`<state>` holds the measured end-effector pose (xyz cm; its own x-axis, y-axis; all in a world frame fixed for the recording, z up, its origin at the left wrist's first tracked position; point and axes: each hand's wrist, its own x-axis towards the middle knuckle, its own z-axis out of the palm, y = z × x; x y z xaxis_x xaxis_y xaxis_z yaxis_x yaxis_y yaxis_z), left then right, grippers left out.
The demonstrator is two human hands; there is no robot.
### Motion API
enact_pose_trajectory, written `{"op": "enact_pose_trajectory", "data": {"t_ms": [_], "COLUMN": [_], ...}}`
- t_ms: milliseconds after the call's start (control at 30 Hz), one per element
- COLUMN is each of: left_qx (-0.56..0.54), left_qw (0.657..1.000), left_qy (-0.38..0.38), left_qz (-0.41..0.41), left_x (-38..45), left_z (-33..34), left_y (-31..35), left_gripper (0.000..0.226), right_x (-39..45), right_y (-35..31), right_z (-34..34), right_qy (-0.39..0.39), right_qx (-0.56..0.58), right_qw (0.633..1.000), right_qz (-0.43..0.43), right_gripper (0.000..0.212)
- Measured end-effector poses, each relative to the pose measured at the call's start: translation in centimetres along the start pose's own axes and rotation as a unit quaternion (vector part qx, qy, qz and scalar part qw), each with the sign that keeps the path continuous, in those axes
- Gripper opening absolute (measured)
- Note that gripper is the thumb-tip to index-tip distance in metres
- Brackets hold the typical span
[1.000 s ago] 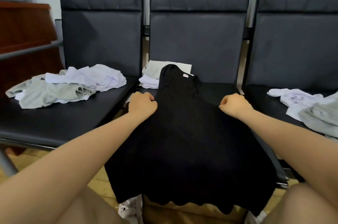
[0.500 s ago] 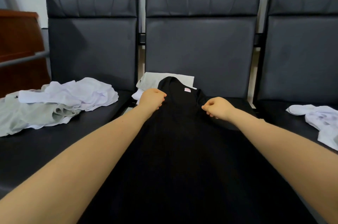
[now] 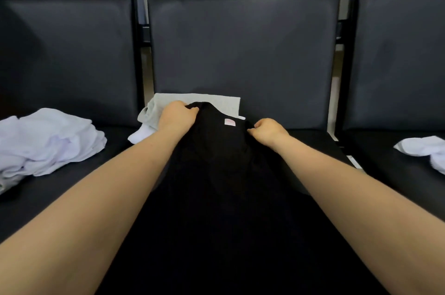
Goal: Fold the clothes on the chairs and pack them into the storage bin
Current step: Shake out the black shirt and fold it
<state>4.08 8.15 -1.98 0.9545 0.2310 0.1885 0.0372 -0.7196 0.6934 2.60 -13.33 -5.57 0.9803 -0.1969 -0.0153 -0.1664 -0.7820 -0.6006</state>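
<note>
Black shirt (image 3: 216, 174) lay on the chair (image 3: 313, 140); both hands, left (image 3: 177, 115) and right (image 3: 269, 132), pinched its shoulders—best kept level and taut.

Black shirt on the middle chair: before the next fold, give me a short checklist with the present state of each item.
1. Left hand grips the black shirt near the collar: ok.
2. Right hand grips the other shoulder: ok.
3. Shirt lies flat on the middle chair: cannot tell, the black cloth hides creases.
4. Label faces up at the collar: ok.
5. Collar clear of the folded stack behind it: not ok, the collar overlaps the stack.
6. Storage bin within reach: cannot tell, no bin is in view.
7. Loose white clothes on the left chair stay apart from the shirt: ok.
</note>
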Motion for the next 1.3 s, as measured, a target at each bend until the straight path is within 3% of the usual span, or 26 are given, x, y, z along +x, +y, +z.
{"op": "enact_pose_trajectory", "data": {"t_ms": [67, 167, 300, 400, 567, 733, 833, 933, 1033, 1200, 1300], "left_qx": [-0.031, -0.099, -0.175, -0.281, -0.291, -0.226, -0.138, -0.017, 0.078, 0.097, 0.15], "left_qw": [1.0, 0.994, 0.983, 0.959, 0.955, 0.969, 0.973, 0.955, 0.947, 0.967, 0.968], "left_qy": [0.001, 0.036, 0.059, 0.042, 0.026, -0.073, -0.169, -0.283, -0.29, -0.2, -0.134], "left_qz": [0.001, -0.002, -0.01, 0.01, 0.044, 0.065, 0.078, 0.087, 0.114, 0.128, 0.151], "left_x": [-0.4, -1.9, -4.9, -8.2, -14.8, -21.0, -23.6, -25.2, -25.1, -22.8, -20.8], "left_z": [0.1, -1.4, -5.1, -7.4, -9.9, -11.5, -12.6, -12.6, -12.3, -11.4, -10.4], "left_y": [-0.2, 0.6, 2.2, 3.5, 2.3, -1.0, -3.7, -5.9, -6.7, -6.4, -6.4], "left_gripper": [0.023, 0.019, 0.034, 0.026, 0.024, 0.025, 0.031, 0.042, 0.038, 0.024, 0.014], "right_x": [-0.2, -1.4, -5.8, -10.0, -18.1, -24.1, -26.8, -28.4, -28.3, -25.7, -23.6], "right_y": [0.0, -0.4, -2.2, -3.3, -2.8, -0.3, 1.4, 2.3, 2.6, 2.9, 2.7], "right_z": [0.1, -0.8, -4.8, -7.4, -8.9, -7.0, -5.9, -5.3, -5.1, -4.2, -3.3], "right_qy": [-0.002, 0.055, 0.105, 0.109, 0.092, 0.028, -0.093, -0.223, -0.171, -0.023, 0.017], "right_qx": [0.01, 0.147, 0.425, 0.484, 0.435, 0.325, 0.202, 0.119, 0.094, 0.037, -0.025], "right_qw": [1.0, 0.988, 0.899, 0.868, 0.894, 0.94, 0.966, 0.959, 0.971, 0.99, 0.993], "right_qz": [0.003, 0.007, 0.012, -0.001, -0.062, -0.098, -0.129, -0.125, -0.136, -0.135, -0.11], "right_gripper": [0.03, 0.034, 0.017, 0.017, 0.021, 0.022, 0.023, 0.03, 0.032, 0.02, 0.022]}}
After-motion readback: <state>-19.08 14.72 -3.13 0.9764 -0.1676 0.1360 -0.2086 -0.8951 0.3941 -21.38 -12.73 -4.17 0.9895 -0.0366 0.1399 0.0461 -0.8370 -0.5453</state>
